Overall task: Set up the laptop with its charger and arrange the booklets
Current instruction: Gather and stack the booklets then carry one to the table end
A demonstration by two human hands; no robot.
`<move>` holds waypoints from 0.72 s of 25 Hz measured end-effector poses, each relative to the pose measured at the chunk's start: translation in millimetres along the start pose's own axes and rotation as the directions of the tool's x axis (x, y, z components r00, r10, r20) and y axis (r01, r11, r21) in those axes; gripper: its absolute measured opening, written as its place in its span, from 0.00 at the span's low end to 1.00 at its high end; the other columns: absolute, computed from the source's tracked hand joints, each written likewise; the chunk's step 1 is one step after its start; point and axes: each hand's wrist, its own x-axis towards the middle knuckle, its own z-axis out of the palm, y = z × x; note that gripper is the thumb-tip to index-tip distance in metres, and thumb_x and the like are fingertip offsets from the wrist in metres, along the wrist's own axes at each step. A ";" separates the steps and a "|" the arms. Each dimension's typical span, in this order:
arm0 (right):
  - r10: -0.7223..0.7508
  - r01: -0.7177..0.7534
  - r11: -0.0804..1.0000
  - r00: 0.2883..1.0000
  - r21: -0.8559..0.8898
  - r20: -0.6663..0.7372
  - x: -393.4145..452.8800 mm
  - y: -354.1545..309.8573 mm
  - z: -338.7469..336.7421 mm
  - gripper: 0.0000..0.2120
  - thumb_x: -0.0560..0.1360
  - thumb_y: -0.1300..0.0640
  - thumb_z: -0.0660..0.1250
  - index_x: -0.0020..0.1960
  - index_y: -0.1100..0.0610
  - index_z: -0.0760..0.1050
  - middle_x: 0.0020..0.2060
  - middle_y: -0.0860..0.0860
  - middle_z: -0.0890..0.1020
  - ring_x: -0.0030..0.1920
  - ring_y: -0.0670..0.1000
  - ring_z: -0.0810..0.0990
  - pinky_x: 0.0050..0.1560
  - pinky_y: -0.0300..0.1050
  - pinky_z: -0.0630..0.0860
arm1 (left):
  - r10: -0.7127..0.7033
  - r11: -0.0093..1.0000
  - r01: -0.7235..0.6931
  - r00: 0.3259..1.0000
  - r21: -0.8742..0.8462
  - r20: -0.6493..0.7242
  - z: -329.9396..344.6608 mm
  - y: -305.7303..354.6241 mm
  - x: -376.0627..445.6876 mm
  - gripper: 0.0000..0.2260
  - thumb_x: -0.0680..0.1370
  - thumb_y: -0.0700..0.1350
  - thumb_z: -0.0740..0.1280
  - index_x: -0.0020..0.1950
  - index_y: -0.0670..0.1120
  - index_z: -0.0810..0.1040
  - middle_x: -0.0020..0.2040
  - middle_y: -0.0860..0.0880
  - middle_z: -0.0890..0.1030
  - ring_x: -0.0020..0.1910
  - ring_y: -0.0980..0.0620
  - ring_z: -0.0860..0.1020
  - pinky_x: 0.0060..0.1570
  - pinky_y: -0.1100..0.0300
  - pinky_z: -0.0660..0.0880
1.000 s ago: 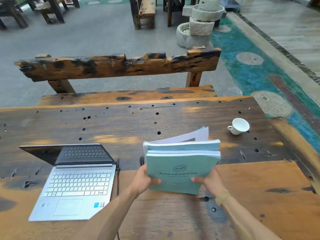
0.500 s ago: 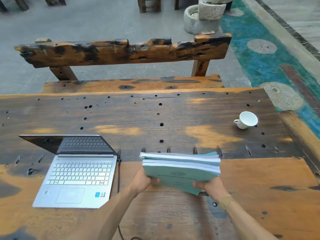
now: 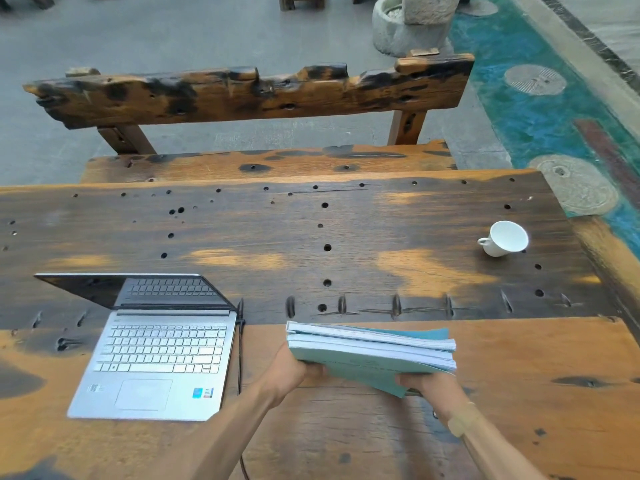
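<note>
Booklets [image 3: 372, 355]: teal covers, white page edges, stacked, tilted low over table [image 3: 311, 237] w/ left hand [image 3: 294, 370] & right hand [image 3: 427, 384] gripping near corners. Laptop [image 3: 156, 358] open at left, cable [image 3: 239, 358] beside it.

A dark, weathered wooden table [image 3: 311, 237] fills the view, its top pocked with small round holes and streaked with pale worn patches. On its right side sits a white cup [image 3: 505, 238], tipped over, handle pointing left. Beyond the far edge stands a rough wooden bench [image 3: 263, 161], its charred, ragged backrest running across. Behind that, grey floor, and a stone basin [image 3: 408, 26] at the top. Along the right runs a teal painted strip [image 3: 540, 109] set with round stone discs [image 3: 535, 79].
</note>
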 end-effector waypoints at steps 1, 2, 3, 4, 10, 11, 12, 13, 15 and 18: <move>0.001 -0.001 1.000 1.000 0.000 -0.001 3.1 0.3 -2.0 0.20 0.65 0.77 0.73 0.53 0.61 0.77 0.48 0.55 0.84 0.35 0.40 0.82 0.31 0.28 0.74 | 0.006 1.000 -0.006 1.000 -0.002 -0.012 1.8 0.5 0.7 0.24 0.67 0.24 0.72 0.50 0.52 0.82 0.46 0.61 0.86 0.46 0.65 0.82 0.45 0.69 0.76; 0.008 -0.008 1.000 1.000 -0.001 0.006 3.8 -1.7 -2.9 0.20 0.67 0.79 0.71 0.55 0.62 0.76 0.50 0.56 0.83 0.36 0.40 0.81 0.32 0.28 0.74 | 0.004 1.000 -0.004 1.000 -0.007 -0.021 2.9 -1.2 0.1 0.23 0.67 0.25 0.72 0.50 0.51 0.82 0.46 0.60 0.86 0.46 0.64 0.82 0.45 0.69 0.76; 0.009 -0.009 1.000 1.000 0.019 0.002 4.8 -4.7 -2.6 0.20 0.68 0.80 0.69 0.56 0.63 0.76 0.52 0.56 0.82 0.36 0.39 0.81 0.33 0.27 0.74 | 0.002 1.000 -0.002 1.000 -0.007 -0.031 2.9 -4.7 -0.3 0.21 0.67 0.26 0.73 0.50 0.50 0.82 0.46 0.58 0.86 0.46 0.63 0.82 0.45 0.68 0.76; 0.006 -0.006 1.000 1.000 0.023 0.002 5.1 -6.1 -2.1 0.20 0.69 0.80 0.68 0.56 0.63 0.75 0.52 0.55 0.81 0.35 0.35 0.81 0.33 0.25 0.74 | 0.005 1.000 -0.006 0.999 -0.001 -0.039 2.2 -9.6 -1.3 0.19 0.68 0.27 0.74 0.50 0.49 0.82 0.47 0.56 0.86 0.47 0.61 0.83 0.46 0.67 0.76; 0.108 -0.105 0.993 0.993 -0.057 0.051 0.5 10.9 -8.2 0.38 0.62 0.54 0.82 0.67 0.63 0.71 0.64 0.56 0.77 0.46 0.42 0.80 0.38 0.29 0.72 | 0.004 1.000 -0.003 1.000 0.030 -0.007 3.0 -19.1 -6.6 0.13 0.70 0.27 0.71 0.50 0.38 0.77 0.43 0.51 0.82 0.43 0.58 0.81 0.46 0.65 0.78; 0.142 -0.137 0.987 0.988 -0.086 0.059 0.1 14.1 -9.9 0.48 0.56 0.43 0.83 0.69 0.62 0.70 0.64 0.55 0.77 0.49 0.46 0.78 0.37 0.29 0.71 | 0.002 0.999 -0.002 1.000 0.045 -0.002 3.9 -16.9 -8.1 0.13 0.71 0.27 0.71 0.50 0.42 0.78 0.44 0.54 0.83 0.43 0.63 0.81 0.45 0.70 0.76; 0.162 -0.157 0.982 0.986 -0.103 0.045 -0.7 12.0 -10.6 0.49 0.55 0.41 0.82 0.69 0.62 0.71 0.63 0.55 0.78 0.48 0.47 0.77 0.35 0.27 0.71 | -0.001 0.998 0.000 1.000 0.066 0.007 4.2 -15.3 -8.5 0.15 0.72 0.28 0.71 0.50 0.47 0.79 0.46 0.56 0.82 0.43 0.69 0.80 0.44 0.74 0.73; 0.147 -0.144 0.983 0.989 -0.111 0.024 -0.8 10.0 -9.6 0.42 0.61 0.46 0.81 0.68 0.64 0.72 0.60 0.55 0.79 0.45 0.47 0.75 0.30 0.24 0.69 | 0.004 0.995 -0.006 1.000 0.104 0.022 3.5 -15.8 -8.2 0.17 0.73 0.29 0.71 0.50 0.51 0.79 0.47 0.58 0.82 0.43 0.72 0.79 0.45 0.76 0.72; 0.110 -0.114 0.983 0.993 -0.144 -0.038 -1.4 2.3 -3.9 0.26 0.70 0.58 0.77 0.63 0.67 0.75 0.52 0.55 0.79 0.38 0.44 0.73 0.25 0.23 0.67 | 0.015 0.985 -0.023 0.999 0.174 0.048 -1.3 -20.6 -5.1 0.18 0.74 0.31 0.71 0.49 0.55 0.79 0.49 0.60 0.81 0.46 0.73 0.78 0.51 0.73 0.72; 0.038 -0.075 0.976 0.983 -0.205 -0.181 -6.6 5.5 4.9 0.19 0.66 0.68 0.78 0.56 0.63 0.78 0.49 0.54 0.83 0.37 0.44 0.77 0.28 0.24 0.70 | 0.050 0.973 -0.054 0.998 0.223 0.024 -6.0 -32.0 -0.6 0.18 0.71 0.37 0.74 0.55 0.58 0.80 0.56 0.57 0.82 0.57 0.60 0.78 0.63 0.59 0.73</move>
